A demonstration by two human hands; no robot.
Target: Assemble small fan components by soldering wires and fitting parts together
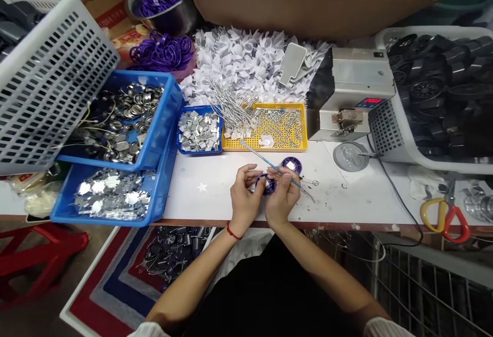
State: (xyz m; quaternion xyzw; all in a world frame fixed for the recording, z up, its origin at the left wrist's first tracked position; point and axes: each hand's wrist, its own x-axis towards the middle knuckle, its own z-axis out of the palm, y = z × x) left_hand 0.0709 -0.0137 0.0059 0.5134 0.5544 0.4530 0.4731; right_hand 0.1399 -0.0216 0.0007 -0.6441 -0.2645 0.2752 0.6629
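Note:
My left hand (pixel 246 195) is closed on the rim of a small round purple plastic part (pixel 270 185), held just above the white table. My right hand (pixel 283 195) grips a thin blue brush (pixel 268 162), its pale tip pointing up and left. The fingers of the right hand also meet at the purple part, whose inside is partly hidden. Just behind the hands lies a second purple round part (pixel 291 164) with a white piece in it. A short length of wire (pixel 308 194) is by the right hand.
Behind stand a yellow tray (pixel 265 148) of small metal balls and wires, and a blue tray (pixel 199 152) of metal pieces. Blue bins (pixel 164 165) are stacked left. A metal machine (pixel 358 77), a grey paste dish (pixel 349 157) and scissors (pixel 446 219) are right.

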